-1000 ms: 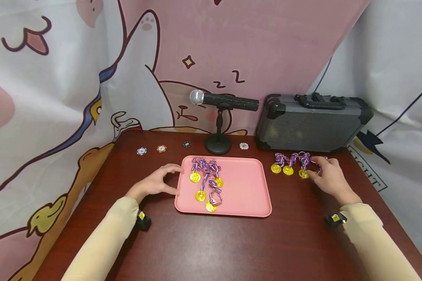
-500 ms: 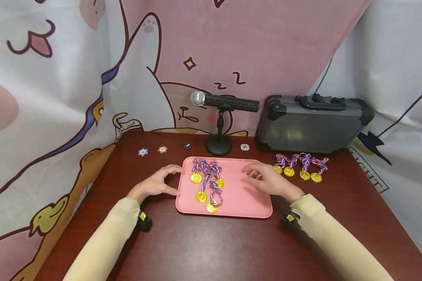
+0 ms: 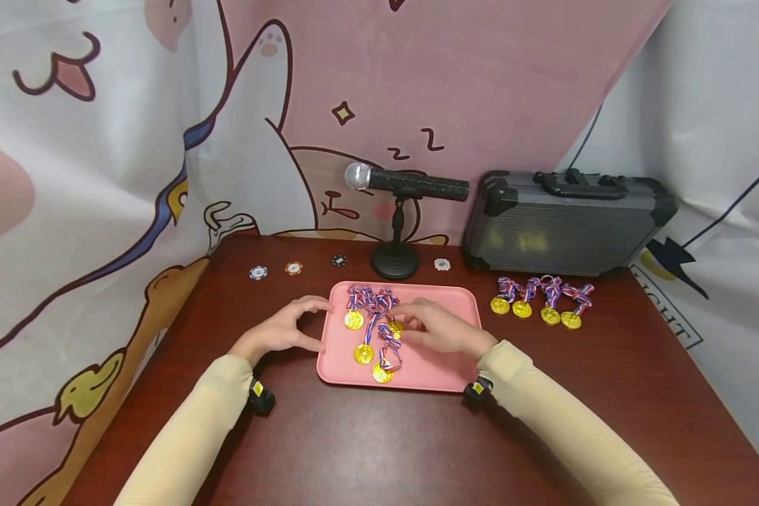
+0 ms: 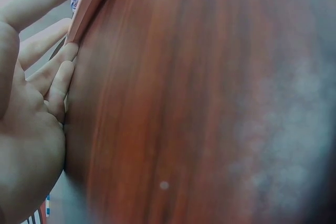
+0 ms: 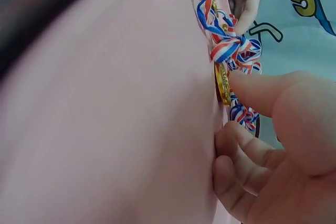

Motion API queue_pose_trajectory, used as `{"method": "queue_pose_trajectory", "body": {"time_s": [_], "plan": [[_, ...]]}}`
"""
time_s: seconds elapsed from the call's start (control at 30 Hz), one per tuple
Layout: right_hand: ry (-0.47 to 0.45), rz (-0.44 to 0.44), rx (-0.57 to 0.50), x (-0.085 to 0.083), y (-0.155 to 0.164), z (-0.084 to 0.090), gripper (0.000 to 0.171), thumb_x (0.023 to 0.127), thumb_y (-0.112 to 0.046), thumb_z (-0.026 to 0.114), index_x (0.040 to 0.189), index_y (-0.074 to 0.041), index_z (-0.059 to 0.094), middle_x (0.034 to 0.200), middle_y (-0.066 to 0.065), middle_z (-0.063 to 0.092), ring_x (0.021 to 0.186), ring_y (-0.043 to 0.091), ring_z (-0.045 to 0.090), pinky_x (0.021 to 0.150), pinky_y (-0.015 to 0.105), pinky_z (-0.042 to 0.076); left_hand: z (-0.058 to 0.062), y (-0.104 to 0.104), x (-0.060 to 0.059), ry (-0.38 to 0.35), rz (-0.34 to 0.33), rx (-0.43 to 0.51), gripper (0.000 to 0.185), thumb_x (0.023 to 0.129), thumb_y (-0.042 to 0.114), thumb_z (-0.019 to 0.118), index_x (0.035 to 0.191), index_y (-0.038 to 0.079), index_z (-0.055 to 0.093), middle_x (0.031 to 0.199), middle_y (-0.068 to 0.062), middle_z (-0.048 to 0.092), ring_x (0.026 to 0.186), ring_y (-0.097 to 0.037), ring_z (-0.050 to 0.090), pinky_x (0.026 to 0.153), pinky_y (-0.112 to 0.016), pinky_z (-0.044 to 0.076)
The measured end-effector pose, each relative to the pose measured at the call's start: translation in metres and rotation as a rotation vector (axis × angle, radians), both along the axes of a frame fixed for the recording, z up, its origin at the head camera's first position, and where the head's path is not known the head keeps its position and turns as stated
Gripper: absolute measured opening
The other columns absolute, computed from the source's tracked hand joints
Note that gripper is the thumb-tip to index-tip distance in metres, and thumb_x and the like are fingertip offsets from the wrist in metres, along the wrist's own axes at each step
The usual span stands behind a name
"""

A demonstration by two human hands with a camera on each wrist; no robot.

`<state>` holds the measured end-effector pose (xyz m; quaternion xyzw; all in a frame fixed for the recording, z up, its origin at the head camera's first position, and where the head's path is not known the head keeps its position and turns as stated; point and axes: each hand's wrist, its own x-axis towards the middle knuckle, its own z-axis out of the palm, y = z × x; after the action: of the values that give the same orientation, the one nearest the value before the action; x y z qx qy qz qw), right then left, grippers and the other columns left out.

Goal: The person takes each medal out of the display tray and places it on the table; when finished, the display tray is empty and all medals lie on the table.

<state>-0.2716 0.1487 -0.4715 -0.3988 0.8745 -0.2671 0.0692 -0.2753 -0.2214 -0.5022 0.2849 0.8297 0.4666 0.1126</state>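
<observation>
A pink tray [image 3: 433, 376] lies on the table, holding several gold medals with knotted red, white and blue ribbons. My left hand [image 3: 284, 327] is at its left edge, thumb and fingers spread apart; the left wrist view shows fingertips by the tray's rim [image 4: 92, 9]. Over the tray, my right hand [image 3: 445, 329] reaches in from the right to one medal [image 3: 395, 329], thumb and forefinger apart on either side of it. Close by in the right wrist view, the thumb meets or nearly meets this medal [image 5: 224, 85]; whether it touches cannot be told.
Several more medals [image 3: 550, 315] stand in a row right of the tray, before a grey hard case [image 3: 563, 232]. Behind the tray is a microphone [image 3: 417, 184] on a stand with a round base [image 3: 395, 261]. Several poker chips [image 3: 294, 268] lie along the back.
My right hand has left the rightmost medal in the row, which now lies there uncovered, and moved left over the tray to a medal. The left hand stays at the tray's edge.
</observation>
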Motion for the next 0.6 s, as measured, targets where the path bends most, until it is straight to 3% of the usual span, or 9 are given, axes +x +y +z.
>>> {"method": "queue_pose_trajectory", "body": {"time_s": [0.2,0.43,0.6], "plan": [[0.037,0.002,0.094,0.001,-0.008,0.003,0.045,0.101,-0.019,0.072,0.146,-0.019,0.064,0.089,0.004,0.057,0.087,0.014,0.048,0.072,0.030,0.044,0.003,0.000,0.000,-0.006,0.012,0.000,0.074,0.073,0.016,0.097,0.139,0.007,0.064,0.147,-0.014,0.056,0.134,-0.037,0.047,0.114,-0.060,0.034],[0.061,-0.006,0.166,0.002,-0.015,0.006,0.036,0.098,-0.017,0.076,0.133,-0.014,0.071,0.094,0.005,0.057,0.087,0.015,0.049,0.071,0.029,0.045,0.001,0.000,0.000,-0.011,0.013,0.001,0.074,0.073,0.016,0.097,0.139,0.007,0.064,0.148,-0.013,0.056,0.134,-0.037,0.046,0.115,-0.061,0.033],[0.019,-0.005,0.151,0.002,-0.012,0.006,0.030,0.095,-0.016,0.079,0.124,-0.015,0.069,0.097,0.004,0.061,0.086,0.016,0.053,0.076,0.030,0.049,0.001,0.001,0.001,-0.038,0.022,-0.013,0.076,0.073,0.018,0.097,0.141,0.010,0.064,0.149,-0.010,0.056,0.134,-0.035,0.045,0.115,-0.058,0.034]]}}
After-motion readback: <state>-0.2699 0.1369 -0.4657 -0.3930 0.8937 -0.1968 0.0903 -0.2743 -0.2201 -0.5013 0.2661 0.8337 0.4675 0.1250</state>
